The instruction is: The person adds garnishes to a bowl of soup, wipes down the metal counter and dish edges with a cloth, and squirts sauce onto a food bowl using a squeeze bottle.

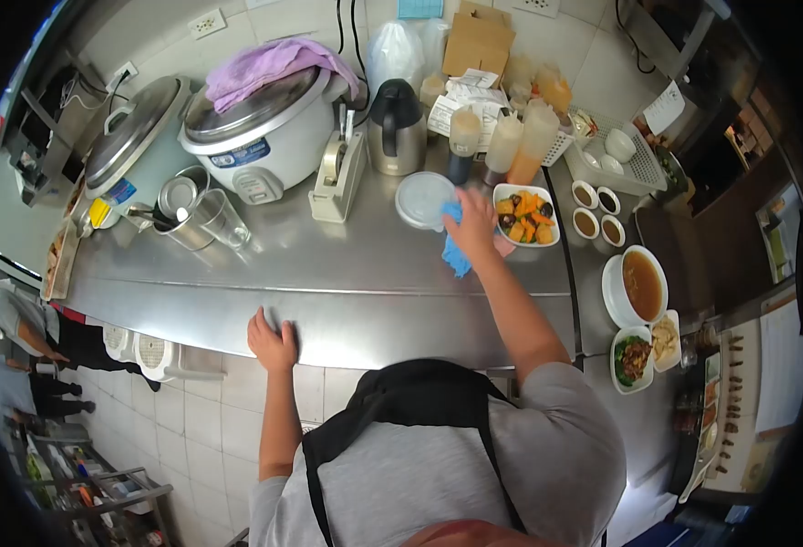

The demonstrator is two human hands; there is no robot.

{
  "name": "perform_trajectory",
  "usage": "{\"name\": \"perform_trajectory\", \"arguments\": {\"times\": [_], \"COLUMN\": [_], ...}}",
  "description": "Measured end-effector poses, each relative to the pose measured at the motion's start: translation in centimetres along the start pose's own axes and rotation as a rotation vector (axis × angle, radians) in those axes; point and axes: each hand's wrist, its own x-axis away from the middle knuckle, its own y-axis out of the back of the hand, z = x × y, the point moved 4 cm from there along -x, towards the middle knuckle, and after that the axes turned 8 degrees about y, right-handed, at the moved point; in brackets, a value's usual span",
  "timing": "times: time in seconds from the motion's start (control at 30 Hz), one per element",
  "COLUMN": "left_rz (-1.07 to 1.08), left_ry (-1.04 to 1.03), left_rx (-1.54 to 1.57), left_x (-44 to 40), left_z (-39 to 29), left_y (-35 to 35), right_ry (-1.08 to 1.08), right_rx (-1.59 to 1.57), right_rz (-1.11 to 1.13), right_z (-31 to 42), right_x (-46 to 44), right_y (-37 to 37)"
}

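My left hand (272,342) rests on the front edge of the steel counter (328,314), its fingers apart and nothing in them. Farther in on the counter, my right hand (474,223) is closed over a crumpled blue cloth (457,258), which shows on its left side and below it. Just right of that hand stands a white square bowl (554,239) of mixed vegetables with orange chunks and dark pieces. To the left of the hand lies a round translucent lid (422,201). A bit of pink material (504,245) shows between my right wrist and the bowl.
Squeeze bottles (503,146), a steel jug (398,128), a tape dispenser (337,178) and two rice cookers (255,128) line the back. At right are a soup bowl (644,284), sauce cups (585,223) and side dishes (632,360). Two people (27,319) stand at far left.
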Motion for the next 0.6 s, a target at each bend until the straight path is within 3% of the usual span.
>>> {"name": "perform_trajectory", "arguments": {"times": [0.13, 0.23, 0.47, 0.6], "left_rz": [0.014, 0.018, 0.047, 0.033], "left_ry": [0.001, 0.007, 0.013, -0.007], "left_rx": [0.002, -0.01, -0.037, -0.04], "left_x": [-0.2, -0.3, -0.3, -0.4], "left_z": [-0.4, -0.4, -0.6, -0.3], "left_y": [-0.1, -0.3, -0.3, -0.6], "right_ry": [-0.167, -0.387, -0.69, -0.558], "right_rx": [-0.219, -0.183, -0.17, -0.24], "right_rz": [-0.38, -0.535, -0.377, -0.376], "right_z": [-5.9, -9.3, -10.7, -12.2], "right_x": [-6.6, -8.8, -10.8, -11.3], "right_y": [-1.0, -2.5, -3.7, -4.4]}}
